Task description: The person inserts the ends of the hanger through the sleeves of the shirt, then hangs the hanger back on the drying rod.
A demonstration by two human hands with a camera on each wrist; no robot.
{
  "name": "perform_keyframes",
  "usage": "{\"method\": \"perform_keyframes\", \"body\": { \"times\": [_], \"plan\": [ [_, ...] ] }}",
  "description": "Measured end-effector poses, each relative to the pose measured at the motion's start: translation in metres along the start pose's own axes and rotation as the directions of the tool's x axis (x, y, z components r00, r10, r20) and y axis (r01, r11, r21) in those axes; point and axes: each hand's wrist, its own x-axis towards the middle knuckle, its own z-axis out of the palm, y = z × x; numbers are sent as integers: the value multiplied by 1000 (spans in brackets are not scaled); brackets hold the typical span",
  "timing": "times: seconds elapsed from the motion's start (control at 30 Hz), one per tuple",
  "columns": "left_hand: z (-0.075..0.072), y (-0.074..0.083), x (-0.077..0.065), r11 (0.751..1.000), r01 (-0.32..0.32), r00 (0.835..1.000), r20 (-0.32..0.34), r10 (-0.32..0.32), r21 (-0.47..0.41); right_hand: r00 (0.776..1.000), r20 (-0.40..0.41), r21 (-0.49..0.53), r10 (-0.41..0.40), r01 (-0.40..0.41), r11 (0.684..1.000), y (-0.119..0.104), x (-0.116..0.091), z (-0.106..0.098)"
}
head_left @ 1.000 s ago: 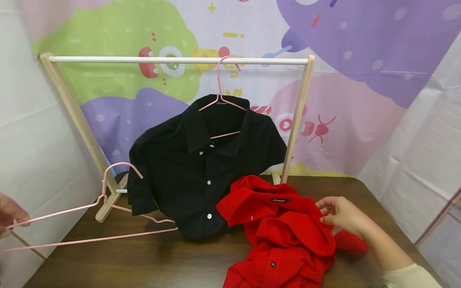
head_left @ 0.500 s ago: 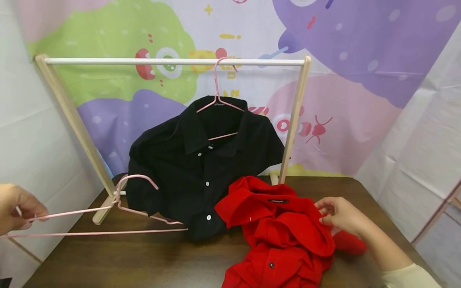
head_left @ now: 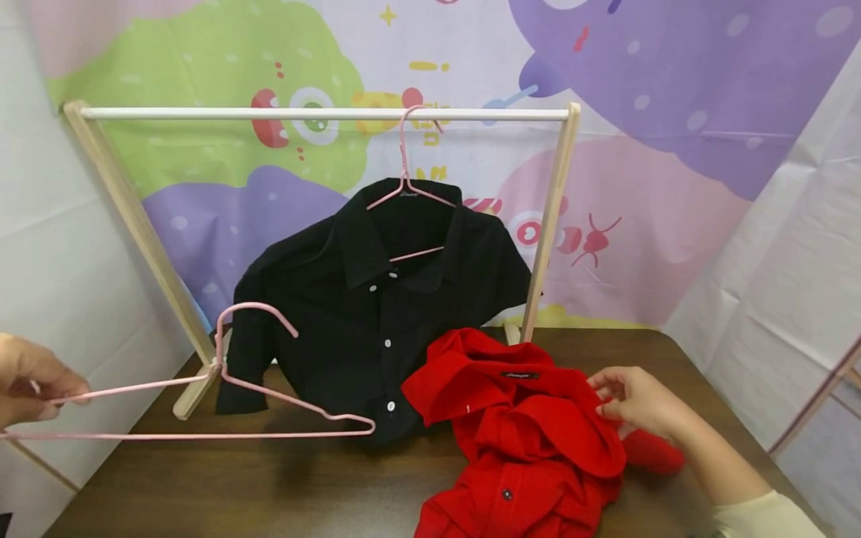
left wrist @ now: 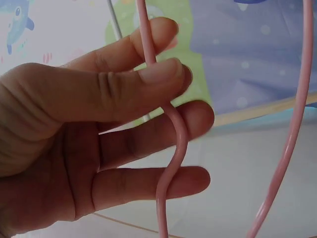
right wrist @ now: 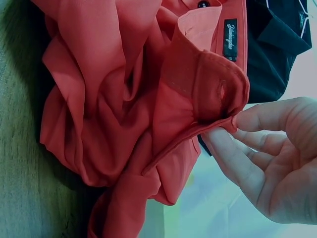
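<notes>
Closer to your right hand [head_left: 635,403] has come the pink triangular wire hanger [head_left: 202,436], pinched by your left hand [head_left: 39,381], long axis toward the red collared cloth shirt [head_left: 531,437], which your nearer right pinches.

Black shirt [head_left: 329,299] blocks behind pink hanger [head_left: 202,436]; front free.
</notes>
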Motion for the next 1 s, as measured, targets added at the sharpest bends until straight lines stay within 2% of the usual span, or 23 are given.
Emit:
{"method": "perform_keyframes", "body": {
  "times": [0.03,0.13,0.27,0.3,0.4,0.47,0.57,0.7,0.8,1.0],
  "plan": [
    [1,2,1,1000,6,1000,-10,-6,2,1000,-3,-2,1,-1,1000,0,0,0],
    [5,7,9,996,-83,991,-108,85,14,1000,-12,-8,11,-11,1000,0,-1,0],
    [6,25,22,979,-83,969,-212,123,188,1000,-15,-10,17,-18,1000,0,-2,-1],
    [5,31,26,971,-62,965,-233,117,232,1000,-14,-10,17,-17,1000,1,-2,-1],
    [6,47,37,957,-37,950,-288,123,287,999,-35,-36,-3,2,999,1,-2,-1],
    [8,56,44,962,-51,938,-318,138,266,997,-72,-77,-21,15,997,1,-2,-1],
    [14,66,53,974,-92,930,-332,159,208,990,-132,-146,-52,33,989,0,-2,0],
    [21,76,61,984,-112,941,-304,149,136,985,-161,-170,-67,39,985,0,-2,1],
    [24,79,66,982,-141,940,-294,171,122,982,-172,-190,-83,50,981,-2,-2,1],
    [26,84,75,966,-213,911,-328,251,148,971,-202,-254,-130,76,964,-6,-3,-1]
  ]
}}
